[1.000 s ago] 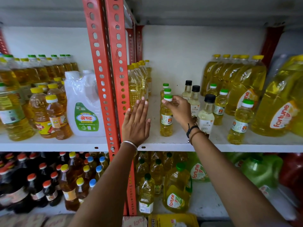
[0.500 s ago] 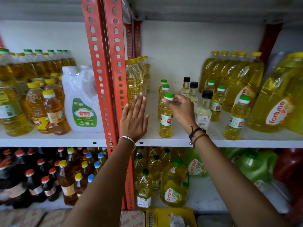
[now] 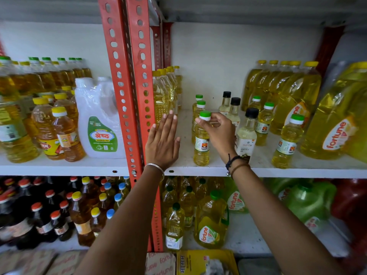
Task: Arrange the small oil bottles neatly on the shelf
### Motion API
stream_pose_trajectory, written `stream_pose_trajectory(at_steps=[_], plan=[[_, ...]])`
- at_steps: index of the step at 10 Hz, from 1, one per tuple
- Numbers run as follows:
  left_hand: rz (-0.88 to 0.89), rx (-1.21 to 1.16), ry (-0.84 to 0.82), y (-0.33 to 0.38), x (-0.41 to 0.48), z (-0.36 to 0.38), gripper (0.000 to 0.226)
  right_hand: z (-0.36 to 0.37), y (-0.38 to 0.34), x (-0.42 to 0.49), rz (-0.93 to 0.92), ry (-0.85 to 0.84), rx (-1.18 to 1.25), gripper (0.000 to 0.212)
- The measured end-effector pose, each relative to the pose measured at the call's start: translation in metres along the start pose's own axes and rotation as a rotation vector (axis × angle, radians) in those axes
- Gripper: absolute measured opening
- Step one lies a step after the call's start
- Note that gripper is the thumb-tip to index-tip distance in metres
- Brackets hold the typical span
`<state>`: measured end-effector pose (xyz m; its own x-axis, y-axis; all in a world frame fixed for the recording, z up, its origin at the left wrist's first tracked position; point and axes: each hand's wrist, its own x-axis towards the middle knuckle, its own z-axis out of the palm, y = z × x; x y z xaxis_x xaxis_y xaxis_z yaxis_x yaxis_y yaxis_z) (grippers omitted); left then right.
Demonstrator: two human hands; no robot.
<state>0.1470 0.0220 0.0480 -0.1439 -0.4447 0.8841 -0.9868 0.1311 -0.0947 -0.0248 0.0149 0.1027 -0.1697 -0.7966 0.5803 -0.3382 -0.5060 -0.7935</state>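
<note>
A small green-capped oil bottle (image 3: 201, 143) stands at the front of a short row on the white shelf (image 3: 258, 171). My right hand (image 3: 219, 133) pinches its neck just under the cap. Two more green-capped small bottles (image 3: 199, 106) stand behind it. Three black-capped pale bottles (image 3: 247, 133) form a row to the right, partly hidden by my hand. Further right stand three more green-capped small bottles (image 3: 288, 143). My left hand (image 3: 162, 139) is flat and open, fingers up, against the tall bottles (image 3: 161, 96) beside the red upright.
A red perforated upright (image 3: 131, 96) divides the shelving. Large yellow oil jugs (image 3: 335, 120) fill the right end. A white jug (image 3: 99, 120) and brown oil bottles (image 3: 65, 135) stand in the left bay. The lower shelf holds several more bottles and jugs.
My right hand's grip has shifted from the bottle's cap side to its neck. The view moved slightly; the left hand stays flat in place.
</note>
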Motion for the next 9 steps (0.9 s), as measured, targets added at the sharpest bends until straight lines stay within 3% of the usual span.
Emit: stream_pose_trajectory(at_steps=[9], plan=[[-0.028,-0.047,0.012,0.003,0.000,-0.002,0.060,-0.005,-0.014,-0.016,-0.008,0.047,-0.126,0.042]])
